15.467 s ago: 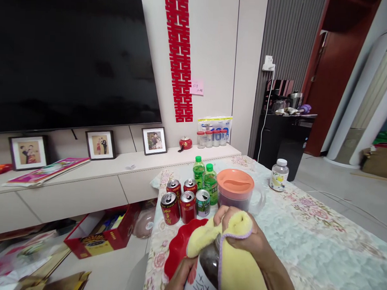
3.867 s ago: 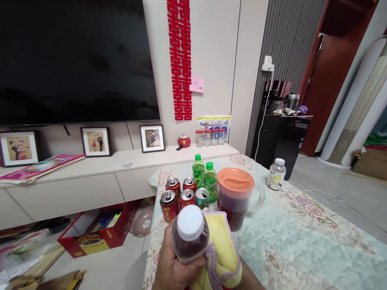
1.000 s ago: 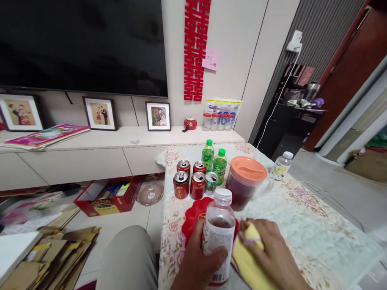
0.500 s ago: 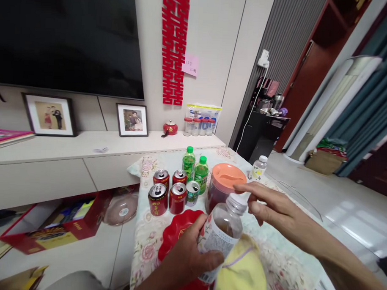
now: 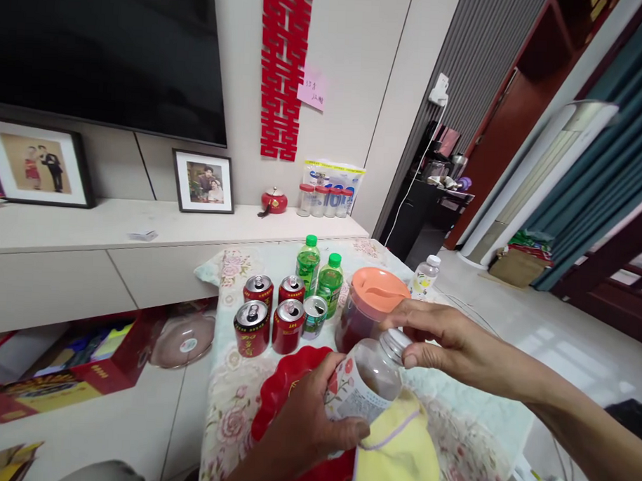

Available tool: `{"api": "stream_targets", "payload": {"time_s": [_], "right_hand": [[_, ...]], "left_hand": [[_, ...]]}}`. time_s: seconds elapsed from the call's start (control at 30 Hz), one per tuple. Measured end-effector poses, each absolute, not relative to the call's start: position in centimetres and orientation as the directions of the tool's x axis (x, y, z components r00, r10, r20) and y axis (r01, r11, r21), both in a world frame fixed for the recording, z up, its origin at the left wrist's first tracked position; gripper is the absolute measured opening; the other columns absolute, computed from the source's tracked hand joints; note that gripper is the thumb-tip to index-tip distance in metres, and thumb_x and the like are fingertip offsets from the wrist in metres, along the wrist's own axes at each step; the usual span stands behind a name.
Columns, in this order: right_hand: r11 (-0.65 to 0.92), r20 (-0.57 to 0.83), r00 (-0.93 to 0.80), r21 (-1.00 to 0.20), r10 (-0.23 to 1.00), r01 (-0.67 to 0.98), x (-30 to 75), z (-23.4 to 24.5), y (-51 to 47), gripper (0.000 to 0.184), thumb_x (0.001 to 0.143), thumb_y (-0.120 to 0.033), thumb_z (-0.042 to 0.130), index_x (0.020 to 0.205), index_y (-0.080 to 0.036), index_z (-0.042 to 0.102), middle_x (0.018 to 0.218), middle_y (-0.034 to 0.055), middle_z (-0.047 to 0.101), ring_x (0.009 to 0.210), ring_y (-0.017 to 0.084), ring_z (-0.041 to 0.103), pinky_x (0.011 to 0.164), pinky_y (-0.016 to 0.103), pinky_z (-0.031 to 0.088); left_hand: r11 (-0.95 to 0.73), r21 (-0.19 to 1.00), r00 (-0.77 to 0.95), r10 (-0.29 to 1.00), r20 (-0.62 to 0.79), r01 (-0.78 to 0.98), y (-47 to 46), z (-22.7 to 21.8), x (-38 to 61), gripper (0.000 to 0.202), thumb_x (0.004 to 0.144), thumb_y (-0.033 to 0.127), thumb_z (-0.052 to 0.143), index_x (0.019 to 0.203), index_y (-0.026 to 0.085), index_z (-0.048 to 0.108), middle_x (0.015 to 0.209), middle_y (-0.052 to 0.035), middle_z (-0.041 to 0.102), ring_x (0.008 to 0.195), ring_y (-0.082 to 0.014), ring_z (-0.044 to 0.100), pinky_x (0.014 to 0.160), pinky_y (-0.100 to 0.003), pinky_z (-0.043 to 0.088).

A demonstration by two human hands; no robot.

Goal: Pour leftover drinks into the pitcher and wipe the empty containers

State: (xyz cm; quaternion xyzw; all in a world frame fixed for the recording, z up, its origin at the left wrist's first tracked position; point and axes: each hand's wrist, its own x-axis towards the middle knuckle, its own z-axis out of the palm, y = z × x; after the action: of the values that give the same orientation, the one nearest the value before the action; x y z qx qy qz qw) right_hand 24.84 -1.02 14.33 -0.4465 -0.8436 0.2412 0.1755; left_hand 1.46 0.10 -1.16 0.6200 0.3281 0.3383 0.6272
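Observation:
My left hand (image 5: 320,416) is wrapped around a clear plastic bottle (image 5: 371,379) with a flowered label, tilted to the right. The fingers of my right hand (image 5: 438,336) close round the bottle's white cap (image 5: 394,343), which sits on the neck. Under the bottle lie a red scalloped tray (image 5: 267,400) and a yellow cloth (image 5: 403,454) with a purple line. Just behind stands a pitcher with an orange lid (image 5: 379,290) and dark red contents. My left palm is hidden.
Several red cans (image 5: 288,327), a green can (image 5: 315,317) and two green-capped bottles (image 5: 330,286) stand on the flowered tablecloth (image 5: 235,423). Another white-capped bottle (image 5: 425,276) is at the back right. A white cabinet (image 5: 156,270) with framed photos runs behind.
My right hand has come down and left from beside the bottle onto its cap, its fingers closing there. The bottle leans more to the right. The camera view has shifted slightly.

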Motion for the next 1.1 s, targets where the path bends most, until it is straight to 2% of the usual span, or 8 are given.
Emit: {"api": "stream_targets", "payload": {"time_s": [0.17, 0.4, 0.53, 0.73, 0.93, 1.1], "right_hand": [[0.534, 0.104, -0.589, -0.566, 0.802, 0.628, 24.2, 14.4, -0.4, 0.034, 0.103, -0.051, 0.058, 0.118, -0.026, 0.075, 0.107, 0.0041, 0.075, 0.098, 0.020, 0.068, 0.088, 0.032, 0.051], [0.636, 0.164, -0.688, -0.573, 0.707, 0.517, 23.8, 14.3, 0.5, 0.034, 0.104, -0.044, 0.060, 0.129, -0.023, 0.069, 0.111, 0.0063, 0.073, 0.103, 0.019, 0.067, 0.091, 0.031, 0.051], [0.673, 0.178, -0.739, -0.588, 0.649, 0.449, 23.7, 14.3, 0.8, 0.032, 0.103, -0.036, 0.063, 0.130, -0.018, 0.068, 0.117, 0.0090, 0.072, 0.109, 0.017, 0.066, 0.096, 0.030, 0.050], [0.678, 0.162, -0.766, -0.601, 0.622, 0.423, 23.3, 14.8, 0.7, 0.029, 0.104, -0.030, 0.062, 0.128, -0.015, 0.067, 0.119, 0.0098, 0.070, 0.114, 0.016, 0.065, 0.101, 0.029, 0.048], [0.714, 0.164, -0.784, -0.555, 0.598, 0.428, 23.3, 15.0, 0.7, 0.036, 0.104, -0.022, 0.061, 0.139, -0.017, 0.064, 0.125, 0.0105, 0.070, 0.121, 0.017, 0.063, 0.105, 0.031, 0.048], [0.675, 0.156, -0.771, -0.607, 0.618, 0.419, 23.3, 15.0, 0.6, 0.029, 0.102, -0.026, 0.065, 0.130, -0.019, 0.068, 0.122, 0.0082, 0.071, 0.118, 0.016, 0.065, 0.103, 0.030, 0.049]], "left_hand": [[0.068, 0.995, 0.615, 0.789, -0.007, -0.075, 0.2, -1.3, 0.9, 0.052, 0.070, 0.036, 0.081, 0.119, 0.025, 0.066, 0.096, -0.0001, 0.075, 0.080, -0.0208, 0.063, 0.069, -0.028, 0.047], [0.163, 0.983, 0.680, 0.731, -0.059, -0.090, 0.6, -0.8, 0.0, 0.055, 0.067, 0.039, 0.084, 0.116, 0.023, 0.064, 0.093, 0.0023, 0.070, 0.078, -0.0177, 0.057, 0.070, -0.027, 0.044], [0.224, 0.967, 0.739, 0.671, -0.062, -0.123, 1.1, -1.4, -0.5, 0.060, 0.063, 0.034, 0.086, 0.118, 0.022, 0.064, 0.094, 0.0036, 0.068, 0.078, -0.0153, 0.053, 0.071, -0.027, 0.043], [0.276, 0.951, 0.761, 0.645, -0.074, -0.141, 1.2, -2.1, -0.7, 0.070, 0.063, 0.033, 0.086, 0.127, 0.022, 0.062, 0.101, 0.0012, 0.070, 0.082, -0.0168, 0.055, 0.072, -0.028, 0.043], [0.286, 0.945, 0.778, 0.626, -0.058, -0.160, 1.4, -2.3, -0.8, 0.066, 0.061, 0.024, 0.083, 0.125, 0.022, 0.064, 0.102, 0.0015, 0.071, 0.084, -0.0171, 0.056, 0.075, -0.029, 0.043], [0.324, 0.929, 0.811, 0.583, -0.046, -0.180, 1.4, -2.5, -1.1, 0.064, 0.064, 0.025, 0.082, 0.125, 0.026, 0.066, 0.101, 0.0033, 0.070, 0.085, -0.0171, 0.056, 0.077, -0.029, 0.043]]}}
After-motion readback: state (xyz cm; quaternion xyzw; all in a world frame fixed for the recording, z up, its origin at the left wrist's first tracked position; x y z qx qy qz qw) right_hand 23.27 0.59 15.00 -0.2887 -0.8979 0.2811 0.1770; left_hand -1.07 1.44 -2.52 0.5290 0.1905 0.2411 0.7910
